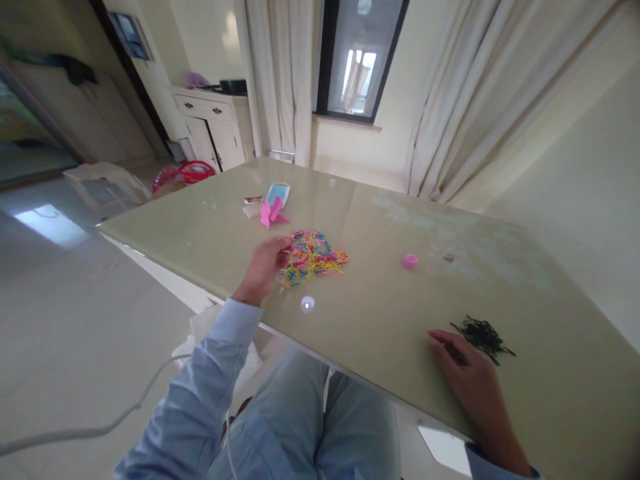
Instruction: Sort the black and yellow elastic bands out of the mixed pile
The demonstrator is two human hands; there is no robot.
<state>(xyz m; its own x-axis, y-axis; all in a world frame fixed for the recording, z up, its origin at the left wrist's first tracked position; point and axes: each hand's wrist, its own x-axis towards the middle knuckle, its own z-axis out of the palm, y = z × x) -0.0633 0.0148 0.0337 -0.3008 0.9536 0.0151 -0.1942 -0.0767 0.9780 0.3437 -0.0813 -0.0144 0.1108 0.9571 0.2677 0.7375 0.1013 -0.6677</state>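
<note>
My left hand (264,265) is at the left edge of a loose pile of thin colourful bands (316,257), in pink, yellow, blue and red. Its thumb and fingertips come together there; whatever they grip is too small to make out. Near the front edge of the table, my right hand (467,377) rests with fingers curled and tips pressed together. Just beyond it lies a heap of thin black bands (484,337). Nothing can be made out between the right fingertips. A small white round piece (307,305) sits in front of the colourful pile, and a small pink round item (410,261) lies between the two piles.
Behind the colourful pile are pink folded paper (270,215), a light-blue rectangular item (279,194) and a small brown piece (253,200). The glossy table (370,320) has whitish marks at right. A white cable (115,423) runs at lower left, and a chair (103,183) stands beyond.
</note>
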